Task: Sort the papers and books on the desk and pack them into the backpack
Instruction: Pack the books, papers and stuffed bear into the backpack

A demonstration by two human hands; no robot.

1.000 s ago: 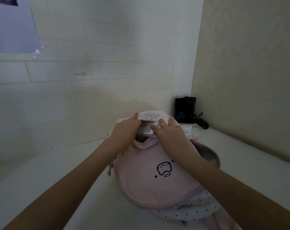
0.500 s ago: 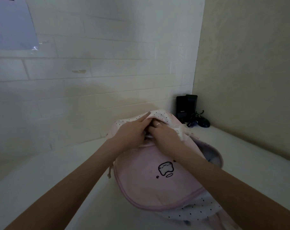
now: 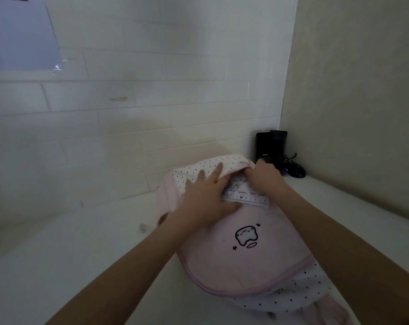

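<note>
A pink backpack (image 3: 241, 259) with a black cartoon print lies on the white desk (image 3: 81, 266), its white black-dotted flap (image 3: 212, 167) at the far end. A book or paper with ruler-like markings (image 3: 245, 195) sticks out of the mouth of the bag. My left hand (image 3: 208, 195) lies flat on the bag, fingers spread over the dotted flap. My right hand (image 3: 264, 177) has its fingers curled round the flap's right edge, above the paper.
A black box-shaped device (image 3: 271, 146) and a black mouse with cable (image 3: 294, 170) sit in the far right corner. White tiled wall behind, beige wall at the right. A sheet (image 3: 20, 34) hangs on the wall at upper left.
Both hands were bunched together at the bag's mouth. Now they are apart: the left lies flat with spread fingers, the right has moved right along the flap. The printed paper shows again.
</note>
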